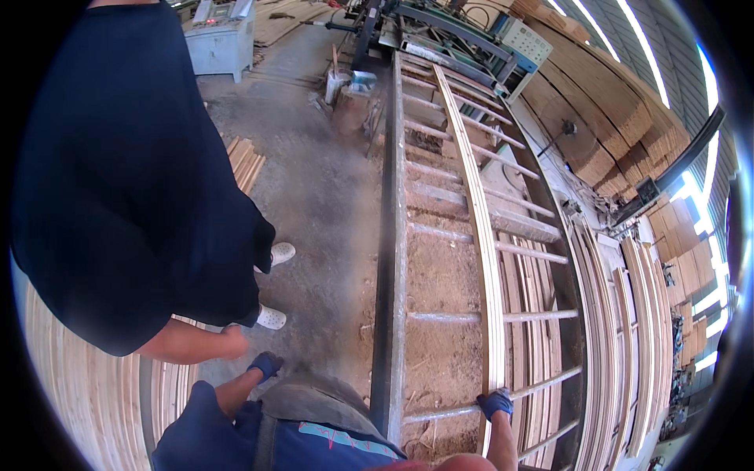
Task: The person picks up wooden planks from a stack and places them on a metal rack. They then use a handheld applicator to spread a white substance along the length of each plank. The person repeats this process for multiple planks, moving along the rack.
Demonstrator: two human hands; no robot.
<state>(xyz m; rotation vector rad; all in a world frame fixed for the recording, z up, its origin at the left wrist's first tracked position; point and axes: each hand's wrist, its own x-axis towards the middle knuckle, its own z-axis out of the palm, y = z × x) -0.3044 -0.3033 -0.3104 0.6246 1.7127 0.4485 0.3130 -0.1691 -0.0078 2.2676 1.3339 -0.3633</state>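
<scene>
A long pale wooden plank (481, 228) lies lengthwise on the metal roller conveyor (397, 259). My right hand (495, 403), in a dark blue glove, is closed over the plank near its close end, where the wood runs on a little past my fingers. My left hand (265, 366), gloved the same way, hangs at my side over the floor. Its fingers look loosely apart, with nothing seen in them. A dark apron (318, 400) covers part of my front.
On my left stands a person in black clothes (133, 180), one bare hand (229, 343) close to my left one. Stacked boards (86, 377) lie behind that person. Past the conveyor's right rail are more long boards (601, 314). A machine with a control panel (525, 45) stands at the far end.
</scene>
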